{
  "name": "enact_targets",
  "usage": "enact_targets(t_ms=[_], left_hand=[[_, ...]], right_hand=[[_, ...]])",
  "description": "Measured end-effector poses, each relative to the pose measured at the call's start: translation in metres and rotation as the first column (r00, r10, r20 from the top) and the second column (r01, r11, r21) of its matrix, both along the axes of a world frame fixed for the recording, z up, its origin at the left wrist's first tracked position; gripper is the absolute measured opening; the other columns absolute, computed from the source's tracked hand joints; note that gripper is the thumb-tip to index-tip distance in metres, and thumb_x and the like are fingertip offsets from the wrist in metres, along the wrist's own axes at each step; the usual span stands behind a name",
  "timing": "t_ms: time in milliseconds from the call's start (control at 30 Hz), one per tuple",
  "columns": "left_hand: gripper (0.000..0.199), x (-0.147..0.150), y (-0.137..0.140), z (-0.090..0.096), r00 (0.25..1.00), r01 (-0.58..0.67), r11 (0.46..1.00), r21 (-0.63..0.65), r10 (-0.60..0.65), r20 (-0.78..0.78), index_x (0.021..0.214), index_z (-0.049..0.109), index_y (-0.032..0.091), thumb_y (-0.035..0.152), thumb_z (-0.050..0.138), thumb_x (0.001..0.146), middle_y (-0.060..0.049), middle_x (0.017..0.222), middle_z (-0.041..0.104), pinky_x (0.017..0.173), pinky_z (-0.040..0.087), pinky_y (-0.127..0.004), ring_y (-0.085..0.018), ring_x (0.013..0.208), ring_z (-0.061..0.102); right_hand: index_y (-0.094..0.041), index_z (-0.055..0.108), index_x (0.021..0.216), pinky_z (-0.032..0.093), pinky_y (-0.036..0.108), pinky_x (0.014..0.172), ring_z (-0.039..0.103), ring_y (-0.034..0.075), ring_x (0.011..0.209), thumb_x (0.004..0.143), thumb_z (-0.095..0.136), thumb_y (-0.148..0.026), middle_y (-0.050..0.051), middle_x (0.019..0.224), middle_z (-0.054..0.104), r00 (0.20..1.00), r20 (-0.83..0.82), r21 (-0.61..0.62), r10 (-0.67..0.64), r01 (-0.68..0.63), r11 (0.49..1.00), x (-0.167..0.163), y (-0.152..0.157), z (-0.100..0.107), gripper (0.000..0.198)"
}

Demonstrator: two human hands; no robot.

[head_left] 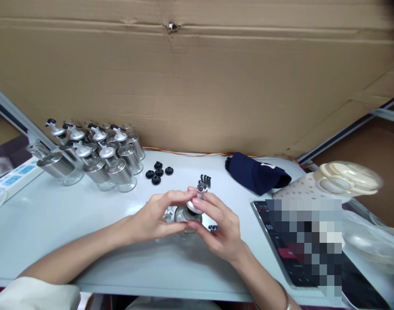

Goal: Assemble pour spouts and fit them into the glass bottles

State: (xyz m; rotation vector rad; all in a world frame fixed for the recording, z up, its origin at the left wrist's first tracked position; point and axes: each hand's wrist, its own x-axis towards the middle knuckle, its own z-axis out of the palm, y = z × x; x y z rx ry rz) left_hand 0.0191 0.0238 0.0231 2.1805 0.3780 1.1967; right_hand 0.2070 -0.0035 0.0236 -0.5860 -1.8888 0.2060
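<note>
Near the front middle of the table, both hands are closed round a glass bottle (182, 215) with a silver pourer top (193, 207). My left hand (156, 215) grips from the left, its thumb low and its fingers on the silver cap. From the right, my right hand (221, 224) pinches the same cap and neck. The hands hide much of the bottle, which leans toward me. Just behind the pourer lie several small black levers (206, 180). More small black pieces (213, 227) show beside my right palm.
Several bottles (121, 172) with steel sleeves stand at back left, many with pourers. Black stoppers (158, 172) lie nearby. To the right are a navy cap (253, 172), a spotted cup (300, 186) and a phone (282, 245). A cardboard wall (200, 86) rises behind.
</note>
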Motion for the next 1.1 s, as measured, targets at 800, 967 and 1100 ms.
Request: enact_targets(t_ms=[800, 967, 1100], left_hand=[[0.042, -0.003, -0.001, 0.009, 0.998, 0.046, 0.992, -0.114, -0.052, -0.048, 0.121, 0.051, 0.022, 0.019, 0.067, 0.082, -0.008, 0.108, 0.069, 0.081, 0.058, -0.027, -0.018, 0.098, 0.069], [0.040, -0.004, 0.000, 0.010, 0.998, 0.041, 0.997, -0.062, -0.044, -0.044, 0.119, 0.052, 0.023, 0.018, 0.067, 0.082, -0.008, 0.110, 0.068, 0.083, 0.057, -0.027, -0.019, 0.101, 0.068], [0.039, -0.003, 0.000, 0.011, 0.998, 0.037, 0.998, -0.048, -0.039, -0.039, 0.117, 0.052, 0.022, 0.018, 0.068, 0.081, -0.008, 0.108, 0.069, 0.086, 0.055, -0.028, -0.019, 0.103, 0.067]], right_hand=[[-0.029, 0.046, 0.134, 0.056, 0.030, 0.078, 0.063, 0.018, 0.094, 0.092, 0.052, -0.025, 0.008, 0.102, 0.061, 1.000, 0.001, -0.004, 0.031, -0.031, 1.000, -0.001, 0.000, 0.002, 0.043], [-0.031, 0.047, 0.133, 0.057, 0.029, 0.073, 0.063, 0.017, 0.087, 0.093, 0.050, -0.026, 0.007, 0.100, 0.060, 1.000, -0.001, 0.020, 0.022, -0.022, 1.000, 0.000, 0.000, 0.003, 0.040], [-0.030, 0.051, 0.129, 0.056, 0.030, 0.073, 0.063, 0.018, 0.086, 0.093, 0.051, -0.026, 0.006, 0.097, 0.061, 1.000, -0.017, -0.017, 0.017, -0.017, 1.000, -0.002, 0.000, 0.004, 0.036]])
